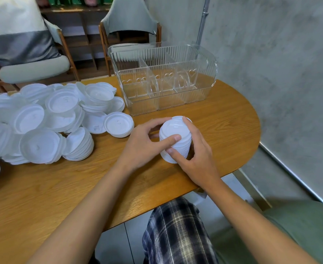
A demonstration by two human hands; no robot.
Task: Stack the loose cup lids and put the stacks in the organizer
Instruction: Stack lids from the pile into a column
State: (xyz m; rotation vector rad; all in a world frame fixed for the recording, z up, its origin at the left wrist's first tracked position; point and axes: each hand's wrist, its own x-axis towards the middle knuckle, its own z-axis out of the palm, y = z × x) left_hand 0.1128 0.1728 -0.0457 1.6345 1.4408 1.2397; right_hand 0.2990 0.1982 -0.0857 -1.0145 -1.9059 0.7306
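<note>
We see a rounded wooden counter (227,134) bearing a clear organizer (164,108). Left of the organizer sprawls a heap of white lids (61,103); just before it sits a lid stack (174,128).

White lid stack (176,139) gripped by left hand (143,147) and right hand (196,157) on worktop (223,130), clear organizer (164,77) behind stack, loose lids (42,121) heaped left of stack
</note>
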